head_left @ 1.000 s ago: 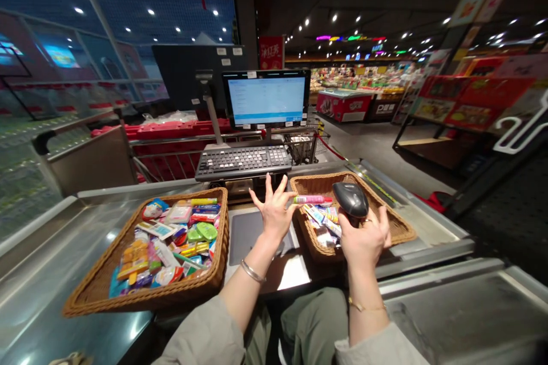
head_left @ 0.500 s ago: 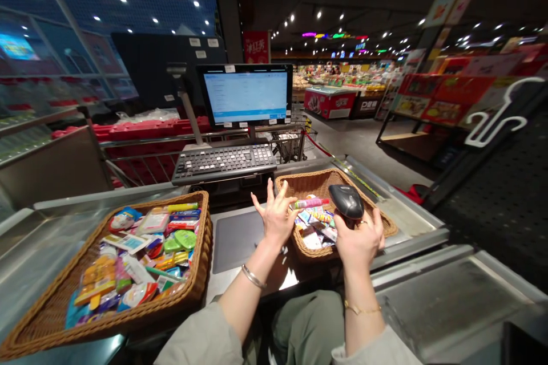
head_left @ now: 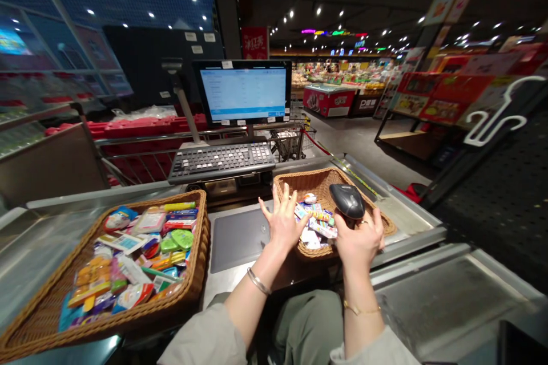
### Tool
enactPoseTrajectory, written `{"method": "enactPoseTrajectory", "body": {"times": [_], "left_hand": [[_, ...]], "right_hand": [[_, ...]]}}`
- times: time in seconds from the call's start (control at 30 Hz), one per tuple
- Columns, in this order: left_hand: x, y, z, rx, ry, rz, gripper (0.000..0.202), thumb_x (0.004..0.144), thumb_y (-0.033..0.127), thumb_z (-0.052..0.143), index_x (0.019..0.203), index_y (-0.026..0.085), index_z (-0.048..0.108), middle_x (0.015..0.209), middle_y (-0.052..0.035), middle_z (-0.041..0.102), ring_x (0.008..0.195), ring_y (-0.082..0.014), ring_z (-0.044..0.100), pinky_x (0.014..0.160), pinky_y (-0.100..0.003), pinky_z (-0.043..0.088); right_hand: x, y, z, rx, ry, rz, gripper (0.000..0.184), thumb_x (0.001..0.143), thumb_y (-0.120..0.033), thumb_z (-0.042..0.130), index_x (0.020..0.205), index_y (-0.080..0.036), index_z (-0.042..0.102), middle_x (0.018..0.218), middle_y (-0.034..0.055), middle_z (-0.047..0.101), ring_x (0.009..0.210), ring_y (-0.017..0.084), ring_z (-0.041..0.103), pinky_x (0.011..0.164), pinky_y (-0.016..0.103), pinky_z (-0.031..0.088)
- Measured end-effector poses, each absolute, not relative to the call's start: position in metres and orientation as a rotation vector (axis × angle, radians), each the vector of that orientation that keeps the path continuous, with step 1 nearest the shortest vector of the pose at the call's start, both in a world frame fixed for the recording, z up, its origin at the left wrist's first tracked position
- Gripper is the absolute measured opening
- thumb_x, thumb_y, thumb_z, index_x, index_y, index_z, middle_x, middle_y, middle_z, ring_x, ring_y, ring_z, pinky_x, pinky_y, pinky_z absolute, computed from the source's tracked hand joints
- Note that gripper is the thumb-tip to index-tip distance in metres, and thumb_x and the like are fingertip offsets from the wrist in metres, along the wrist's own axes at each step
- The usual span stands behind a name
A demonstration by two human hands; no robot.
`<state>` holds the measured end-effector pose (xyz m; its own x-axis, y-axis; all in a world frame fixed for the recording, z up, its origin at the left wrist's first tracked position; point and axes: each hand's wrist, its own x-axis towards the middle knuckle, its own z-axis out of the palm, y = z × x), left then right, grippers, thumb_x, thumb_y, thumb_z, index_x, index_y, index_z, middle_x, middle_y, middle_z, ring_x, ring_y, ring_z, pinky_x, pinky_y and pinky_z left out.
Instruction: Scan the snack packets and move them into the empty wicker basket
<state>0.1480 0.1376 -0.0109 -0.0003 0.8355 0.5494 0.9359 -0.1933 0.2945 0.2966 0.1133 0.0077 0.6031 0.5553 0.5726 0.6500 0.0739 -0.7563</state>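
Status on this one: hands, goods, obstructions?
Left hand spread open at right-side brown wicker basket. Right hand gripping black handheld scanner. Small multicoloured packets inside basket; scanner partly blocks view.

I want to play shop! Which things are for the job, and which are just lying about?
Seemingly for the job:
scanner in the right hand
right basket and packets, near the left hand
maybe left basket, screen, keyboard

Just around:
white hook
freezer
red boxes

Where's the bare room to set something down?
The gray pad between the left basket and the left hand is bare; so is the metal strip right of the right basket. Crowded: the left basket's heap, and the right basket around the scanner.
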Motion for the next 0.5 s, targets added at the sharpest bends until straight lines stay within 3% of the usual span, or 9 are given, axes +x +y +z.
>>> {"method": "enactPoseTrajectory", "body": {"times": [0.27, 0.5], "left_hand": [[0.118, 0.121, 0.002, -2.014, -1.908, -1.006, 0.061, 0.088, 0.055, 0.055, 0.141, 0.025, 0.051, 0.159, -0.0089, 0.032, 0.151, -0.0336, 0.014, 0.117, -0.068, -0.005], [0.073, 0.104, 0.016, -1.924, -1.949, -0.979, 0.063, 0.087, 0.056, 0.057, 0.141, 0.023, 0.052, 0.161, -0.0105, 0.028, 0.151, -0.0343, 0.012, 0.119, -0.067, 0.000]], "right_hand": [[0.270, 0.108, 0.013, -1.534, -1.139, -0.071, 0.035, 0.074, -0.045, 0.065, 0.093, -0.015, 0.070, 0.113, 0.0180, 0.070, 0.137, 0.036, 0.041, 0.110, 0.060, 0.023], [0.231, 0.101, 0.018, -1.435, -1.286, -0.010, 0.032, 0.076, -0.043, 0.065, 0.093, -0.016, 0.071, 0.117, 0.0177, 0.068, 0.138, 0.037, 0.039, 0.109, 0.062, 0.024]]}}
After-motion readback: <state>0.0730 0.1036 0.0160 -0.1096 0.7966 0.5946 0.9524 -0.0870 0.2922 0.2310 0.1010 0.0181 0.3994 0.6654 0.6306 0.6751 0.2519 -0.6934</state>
